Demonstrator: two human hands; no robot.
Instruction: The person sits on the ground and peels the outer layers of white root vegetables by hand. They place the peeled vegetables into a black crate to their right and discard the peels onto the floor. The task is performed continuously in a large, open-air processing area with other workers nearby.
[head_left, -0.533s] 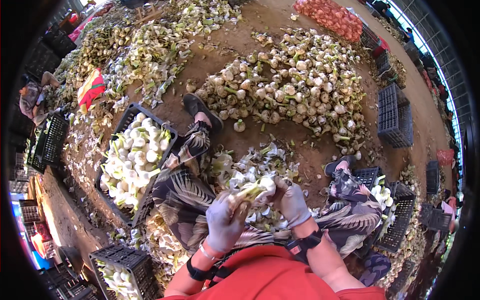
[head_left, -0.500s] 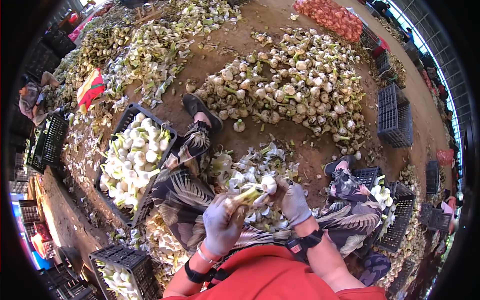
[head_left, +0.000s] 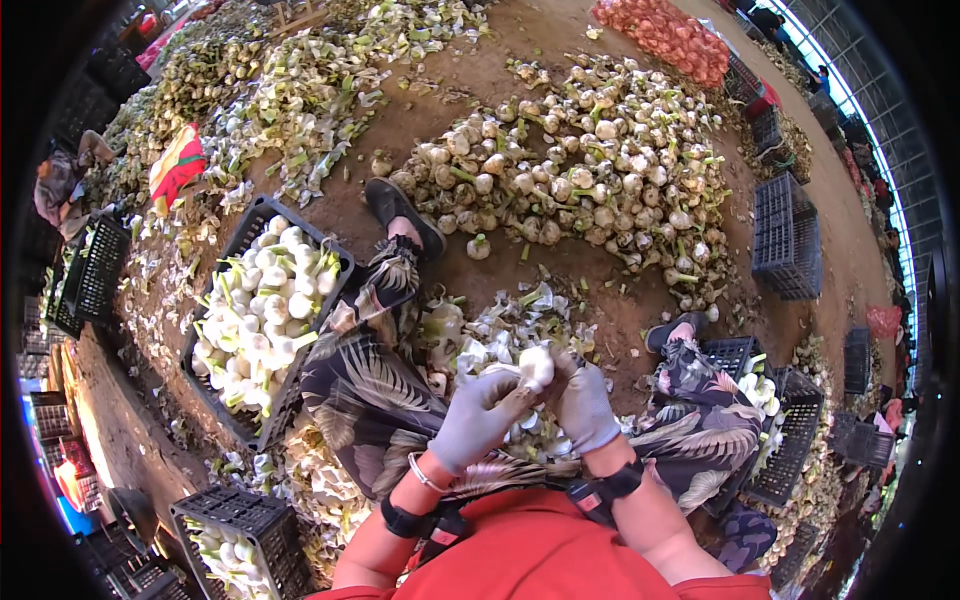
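A white garlic bulb (head_left: 536, 368) is held up over the peelings between my gloved hands. My left hand (head_left: 478, 425) is closed, with its thumb and fingertips pinching the bulb's lower left side. At the bulb's right side, my right hand (head_left: 586, 408) is curled with its fingertips close against it; whatever lies inside those fingers is hidden. Loose garlic skins (head_left: 500, 335) lie in a heap between my legs, beyond the bulb. To my left, a black crate (head_left: 345, 268) is heaped with cleaned white garlic.
A large pile of untrimmed garlic (head_left: 590, 170) spreads ahead. More black crates stand at right (head_left: 787, 235), by my right knee (head_left: 795, 440) and at lower left (head_left: 240, 510). Red mesh sacks (head_left: 665, 40) lie at the back. Another person (head_left: 60, 190) is at far left.
The long yellow-green stalk and husk in my left hand no longer show. That hand has turned and moved slightly right, pinching the bulb, which looks whiter. My right hand stays nearly in place.
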